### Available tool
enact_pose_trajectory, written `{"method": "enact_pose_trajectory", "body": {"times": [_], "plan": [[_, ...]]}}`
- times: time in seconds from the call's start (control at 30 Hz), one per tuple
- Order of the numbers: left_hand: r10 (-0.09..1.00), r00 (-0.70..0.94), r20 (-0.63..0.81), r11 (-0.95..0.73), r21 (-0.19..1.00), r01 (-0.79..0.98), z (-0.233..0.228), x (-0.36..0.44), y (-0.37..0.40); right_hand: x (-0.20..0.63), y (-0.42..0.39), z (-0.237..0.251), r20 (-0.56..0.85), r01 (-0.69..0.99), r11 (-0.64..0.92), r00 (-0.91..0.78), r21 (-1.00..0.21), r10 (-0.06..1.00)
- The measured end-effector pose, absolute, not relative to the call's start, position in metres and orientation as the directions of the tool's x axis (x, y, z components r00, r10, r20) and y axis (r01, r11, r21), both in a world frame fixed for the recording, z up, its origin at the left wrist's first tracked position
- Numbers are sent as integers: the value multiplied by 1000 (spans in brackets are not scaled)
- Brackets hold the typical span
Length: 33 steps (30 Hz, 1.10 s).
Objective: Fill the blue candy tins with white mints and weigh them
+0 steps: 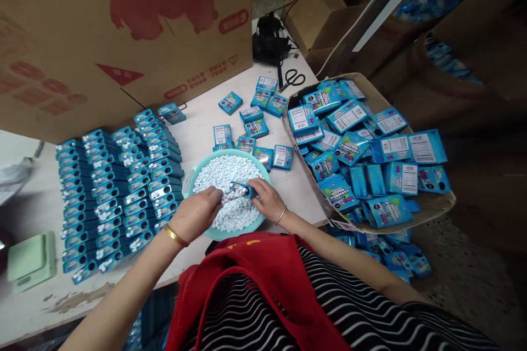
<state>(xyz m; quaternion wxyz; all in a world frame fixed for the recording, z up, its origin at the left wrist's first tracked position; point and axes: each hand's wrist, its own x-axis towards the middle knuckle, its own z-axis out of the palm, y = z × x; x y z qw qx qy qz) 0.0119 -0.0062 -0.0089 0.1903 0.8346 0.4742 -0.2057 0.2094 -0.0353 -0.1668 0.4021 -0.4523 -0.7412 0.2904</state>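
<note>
A light-green basin full of small white candies stands in front of me. Over it, my right hand grips a small blue candy box, tilted, with white candies showing at its opening. My left hand is at the basin's left side with its fingers curled together close to the candies and the box. Whatever lies between those fingertips is hidden. Rows of upright blue boxes stand on the left, many with white candies at their open tops.
A cardboard tray heaped with blue boxes sits at right. Loose boxes lie behind the basin, near black scissors. A large carton walls off the back left. A pale-green scale rests at far left on the white table.
</note>
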Motion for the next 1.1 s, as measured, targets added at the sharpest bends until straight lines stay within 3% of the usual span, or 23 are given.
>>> {"method": "enact_pose_trajectory", "body": {"times": [0.13, 0.27, 0.4, 0.6, 0.8, 0.87, 0.93, 1.03, 1.1], "plan": [[718, 406, -565, -547, -97, 832, 12, 41, -12, 204, -39, -166, 362, 440, 449, -271, -778, 892], [697, 430, -574, -588, -114, 801, 26, 56, -16, 203, -41, -169, 366, 431, 440, -246, -788, 897], [734, 462, -497, -545, -27, 838, 26, 39, -10, 205, -42, -175, 316, 381, 377, -215, -844, 924], [745, 610, -269, -494, 392, 776, -24, -4, 18, 193, -28, -166, 264, 223, 309, -208, -925, 942], [750, 608, -261, -484, 412, 772, -62, -33, 89, 167, 55, -156, 207, 134, 243, -239, -961, 949], [813, 548, -198, -459, 362, 811, -67, -54, 127, 159, 101, -162, 120, 209, 160, -190, -965, 974], [881, 452, -138, -403, 282, 871, -74, -80, 169, 149, 151, -170, -21, 395, 38, -144, -918, 989], [953, 284, -108, -271, 124, 955, -91, -122, 229, 125, 215, -183, -258, 723, -81, -138, -686, 956], [975, 188, -116, -186, 25, 982, -106, -146, 260, 104, 244, -192, -401, 844, -118, -121, -523, 908]]}}
